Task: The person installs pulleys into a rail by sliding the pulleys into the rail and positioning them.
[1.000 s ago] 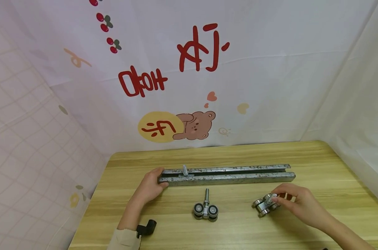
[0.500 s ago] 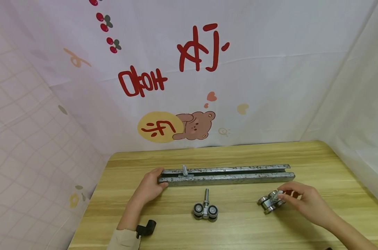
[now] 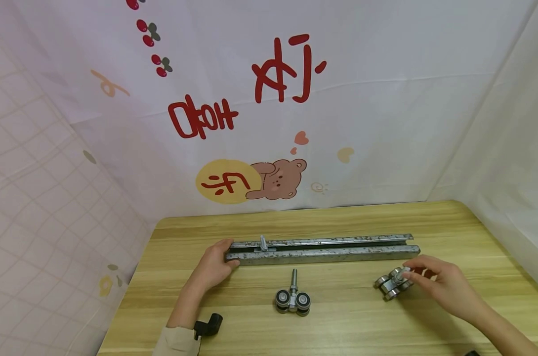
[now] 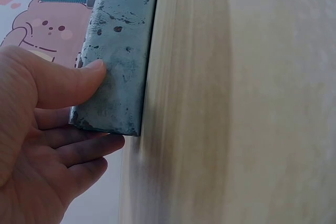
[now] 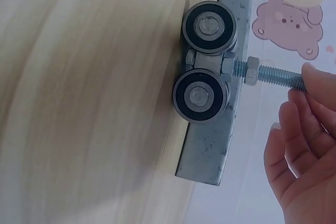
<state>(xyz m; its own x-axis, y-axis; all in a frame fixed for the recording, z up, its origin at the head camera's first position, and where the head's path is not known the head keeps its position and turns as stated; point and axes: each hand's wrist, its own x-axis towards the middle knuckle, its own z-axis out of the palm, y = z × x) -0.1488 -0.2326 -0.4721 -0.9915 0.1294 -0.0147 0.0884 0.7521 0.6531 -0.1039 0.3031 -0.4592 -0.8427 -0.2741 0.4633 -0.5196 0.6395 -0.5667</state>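
Note:
A grey, spotted metal channel rail (image 3: 326,254) lies across the table, its slot facing up. My left hand (image 3: 215,264) grips its left end, the thumb (image 4: 79,82) laid on the near side wall. Inside the slot near that end sits a part with a threaded bolt (image 3: 263,243) standing up. My right hand (image 3: 446,284) pinches the bolt end of a roller trolley (image 3: 392,284) between thumb and fingertips, in front of the rail's right end. In the right wrist view its wheels (image 5: 208,26) have dark seals, and a nut (image 5: 252,71) sits on the bolt.
A second roller trolley (image 3: 293,299) lies on the wood-grain table (image 3: 335,331) in front of the rail, its bolt pointing toward the rail. Behind the table hangs a white printed curtain (image 3: 375,113). A black band with a camera mount (image 3: 209,325) is on the left wrist.
My right hand has moved the roller trolley right and slightly away from me, toward the rail's right end. The left hand, the rail and the second trolley have stayed in place.

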